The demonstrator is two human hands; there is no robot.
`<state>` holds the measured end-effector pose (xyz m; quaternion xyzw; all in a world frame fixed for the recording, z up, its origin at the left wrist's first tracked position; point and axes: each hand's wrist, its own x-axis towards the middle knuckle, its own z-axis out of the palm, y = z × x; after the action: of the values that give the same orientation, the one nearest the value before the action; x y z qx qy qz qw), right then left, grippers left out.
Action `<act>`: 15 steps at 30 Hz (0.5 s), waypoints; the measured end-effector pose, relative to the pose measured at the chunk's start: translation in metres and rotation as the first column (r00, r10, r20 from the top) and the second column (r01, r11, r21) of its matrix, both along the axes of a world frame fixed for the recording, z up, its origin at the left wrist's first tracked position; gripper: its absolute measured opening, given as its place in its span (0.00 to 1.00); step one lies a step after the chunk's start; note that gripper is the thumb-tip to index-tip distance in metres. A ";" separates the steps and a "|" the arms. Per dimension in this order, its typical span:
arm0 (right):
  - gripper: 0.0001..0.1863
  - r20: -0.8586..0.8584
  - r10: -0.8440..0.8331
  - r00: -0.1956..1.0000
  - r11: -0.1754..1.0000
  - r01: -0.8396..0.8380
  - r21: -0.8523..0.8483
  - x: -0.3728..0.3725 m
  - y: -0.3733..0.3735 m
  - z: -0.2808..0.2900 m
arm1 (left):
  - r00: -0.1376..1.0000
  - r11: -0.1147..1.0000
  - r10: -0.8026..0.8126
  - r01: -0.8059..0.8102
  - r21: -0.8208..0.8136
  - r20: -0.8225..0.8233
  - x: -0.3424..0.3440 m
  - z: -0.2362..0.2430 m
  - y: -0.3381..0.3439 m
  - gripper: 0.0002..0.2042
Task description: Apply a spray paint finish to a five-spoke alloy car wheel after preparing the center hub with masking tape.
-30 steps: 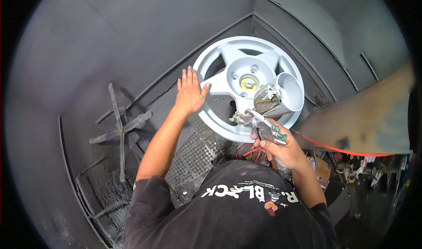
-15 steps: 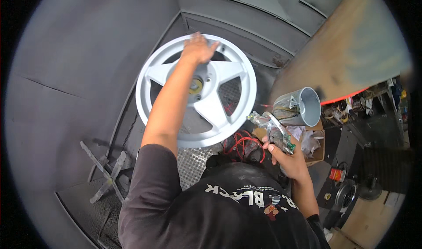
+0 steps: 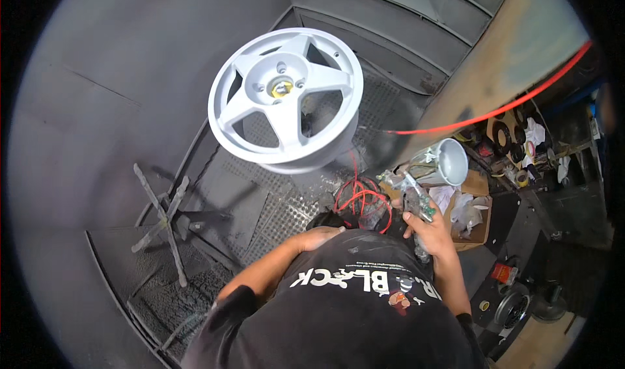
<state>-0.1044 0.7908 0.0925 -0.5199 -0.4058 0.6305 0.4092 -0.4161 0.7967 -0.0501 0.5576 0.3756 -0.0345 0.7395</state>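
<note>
A white five-spoke car wheel rim [image 3: 325,78] with a yellow-marked centre is held up ahead of me, face up and slightly tilted; its support is mostly hidden beneath it. My right hand [image 3: 431,231] grips a paint-spattered spray gun [image 3: 413,203] with a large grey cup [image 3: 451,162] on it, to the right of the rim. Drawn back to my body, my left hand [image 3: 320,238] lies against the front of my dark shirt, apart from the rim. Its fingers look stretched out and nothing shows in them.
A red hose [image 3: 495,117] arcs across the right, and red line lies tangled [image 3: 361,203] on the floor. A cross-shaped stand [image 3: 166,222] is at the left. To the right are an open cardboard box [image 3: 478,216], cluttered shelves [image 3: 521,141] and another wheel [image 3: 512,306]. Grey walls enclose the left and back.
My left hand has left the top of the rim and come back to my shirt. The rim now sits turned and tilted differently. My right hand still holds the spray gun.
</note>
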 end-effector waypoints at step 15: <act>0.25 0.090 0.401 0.912 0.906 -0.409 0.113 -0.001 -0.043 0.001 | 0.578 0.861 0.446 -0.070 0.503 -0.683 -0.067 0.057 -0.117 0.25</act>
<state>-0.1050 0.7475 0.0931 -0.4169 -0.5577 0.6570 0.2889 -0.4833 0.6799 0.0073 0.5694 0.7354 -0.0798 0.3584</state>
